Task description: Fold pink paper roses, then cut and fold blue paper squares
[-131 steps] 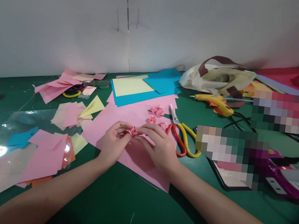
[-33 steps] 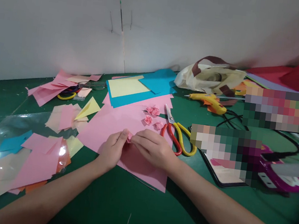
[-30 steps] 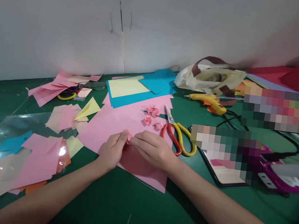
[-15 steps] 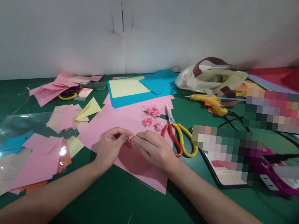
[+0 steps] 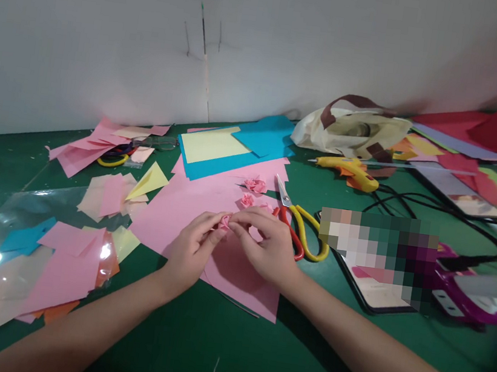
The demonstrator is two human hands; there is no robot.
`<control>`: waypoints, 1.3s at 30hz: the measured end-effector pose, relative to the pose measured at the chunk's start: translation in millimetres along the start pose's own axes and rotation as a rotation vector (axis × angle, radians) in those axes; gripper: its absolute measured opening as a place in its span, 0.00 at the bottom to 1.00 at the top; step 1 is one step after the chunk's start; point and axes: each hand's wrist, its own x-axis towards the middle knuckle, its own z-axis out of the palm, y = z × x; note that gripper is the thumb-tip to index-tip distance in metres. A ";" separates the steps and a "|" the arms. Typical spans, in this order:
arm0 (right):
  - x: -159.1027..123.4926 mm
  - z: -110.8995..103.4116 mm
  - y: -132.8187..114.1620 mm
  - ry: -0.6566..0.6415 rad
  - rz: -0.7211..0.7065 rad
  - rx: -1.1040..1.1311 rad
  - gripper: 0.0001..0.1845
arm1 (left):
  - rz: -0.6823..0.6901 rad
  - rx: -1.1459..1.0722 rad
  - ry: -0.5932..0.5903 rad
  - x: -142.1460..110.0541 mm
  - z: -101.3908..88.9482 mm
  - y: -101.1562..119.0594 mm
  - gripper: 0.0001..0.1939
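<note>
Between the fingertips of both hands is a small pink paper flower (image 5: 225, 222), held just above a large pink sheet (image 5: 171, 212). My left hand (image 5: 190, 246) pinches it from the left, thumb and fingers closed on it. From the right, my right hand (image 5: 269, 243) grips its other side with thumb and forefinger. Beyond the hands, a folded pink paper flower (image 5: 255, 184) and a smaller one (image 5: 246, 200) rest on the pink sheet; another pink piece is partly hidden by my right hand. Scissors (image 5: 300, 226) with red and yellow handles lie open to the right.
Blue sheets (image 5: 264, 136) lie at the back beside a cream bag (image 5: 351, 132). A yellow glue gun (image 5: 349, 170), black cables and a phone (image 5: 376, 288) are on the right. A clear plastic bag (image 5: 63, 204) with paper pieces covers the left side.
Both hands have shifted slightly, the left to the right and the flower with it. The flower is turned so its swirled folds show. My right fingers have a more open curl, thumb now visible.
</note>
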 end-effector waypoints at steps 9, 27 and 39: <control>6.1 1.6 -1.9 -0.141 0.440 0.256 0.06 | -0.234 -0.137 0.086 2.7 -0.1 -5.6 0.16; 4.3 0.2 6.9 -0.142 0.132 -0.036 0.06 | -0.243 -0.246 0.135 4.8 3.5 -7.8 0.12; 2.6 -7.4 17.0 -0.232 -0.453 -0.422 0.17 | -0.132 -0.058 0.049 3.3 -0.6 -4.7 0.14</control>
